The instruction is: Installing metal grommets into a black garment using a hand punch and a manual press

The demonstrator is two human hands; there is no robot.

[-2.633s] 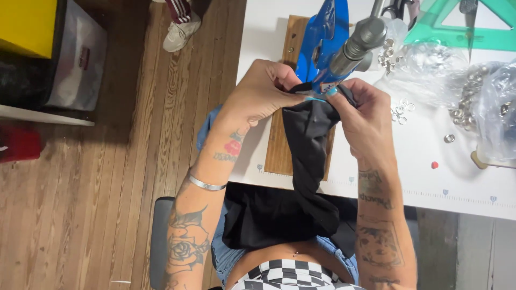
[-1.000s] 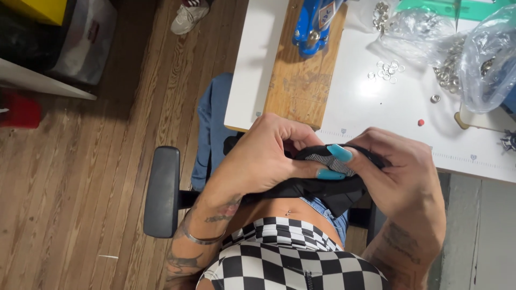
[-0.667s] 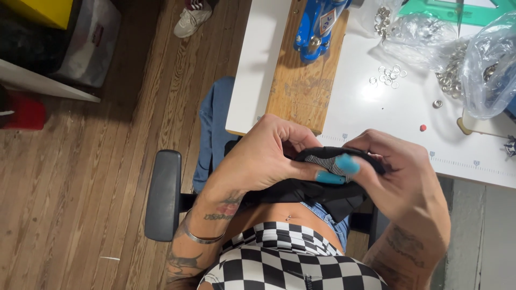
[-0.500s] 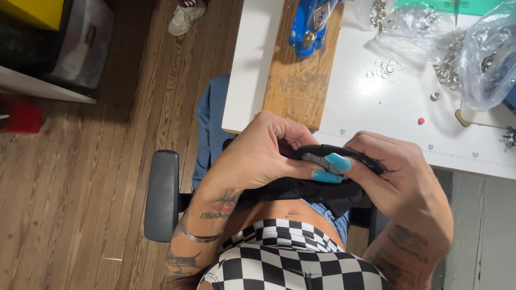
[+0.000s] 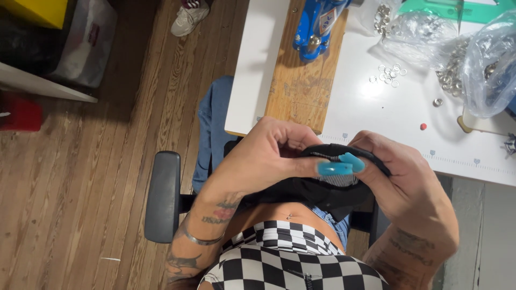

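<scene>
Both of your hands close on the same black fabric piece (image 5: 322, 190), held low over your lap and just short of the white table's (image 5: 376, 115) near edge. Your left hand (image 5: 263, 161) curls over the cloth from above, thumb and fingers pinching its upper edge; your right hand (image 5: 408, 177) grips the other end, so the edge is stretched between them. That looks like a hold for keeping one small stretch of the hem taut and turned up toward your eyes. Your long turquoise nails (image 5: 338, 165) lie across a pale ribbed strip on the fabric; what that strip is I cannot tell.

On the table, a wooden board (image 5: 301, 80) lies lengthwise with a blue hand press (image 5: 314, 24) standing at its far end, probably so the tool has a firm base that spares the tabletop. A few loose metal rings (image 5: 388, 74) lie scattered just beside the board, within reach. Two clear plastic bags sit behind them: a crumpled one (image 5: 414, 37) near the press and a fuller one (image 5: 492, 59) at the right edge, with more silvery rings showing by it. A green flat ruler-like piece (image 5: 457, 8) lies along the far edge. The bags show no label that can be made out
</scene>
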